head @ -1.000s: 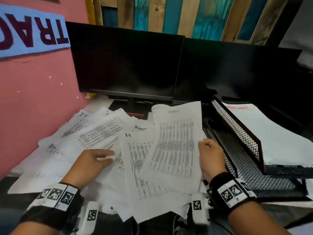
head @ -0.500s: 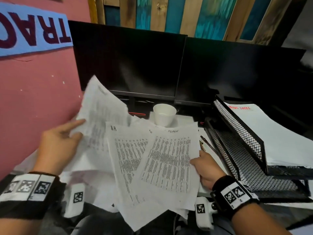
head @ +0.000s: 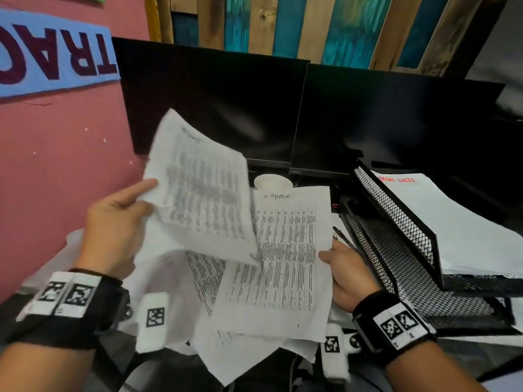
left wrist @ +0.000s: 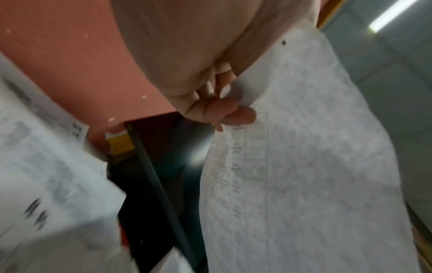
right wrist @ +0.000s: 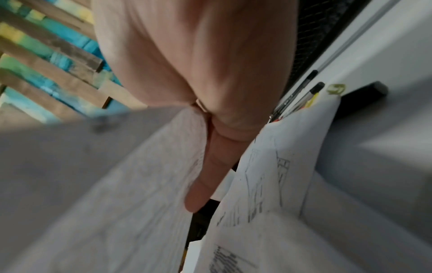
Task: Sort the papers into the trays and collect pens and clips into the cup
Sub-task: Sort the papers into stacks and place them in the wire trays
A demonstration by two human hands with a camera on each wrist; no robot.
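Two hands share the work. Left hand (head: 113, 224) pinches a lifted sheet (head: 201, 199) by its edge, raised above the loose papers (head: 249, 329). Right hand (head: 349, 274) grips the sheet headed in handwriting (head: 285, 250) at its right edge — thumb on top. Cup (head: 273, 183) stands behind; pens (right wrist: 301, 97) lie beside the trays (head: 396, 222). Best read each heading first — then slide sheets flat into the matching tray.

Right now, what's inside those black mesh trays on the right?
The upper tray holds a stack of white paper with red writing on top. The lower tray shows bare mesh; its back is hidden under the upper one.
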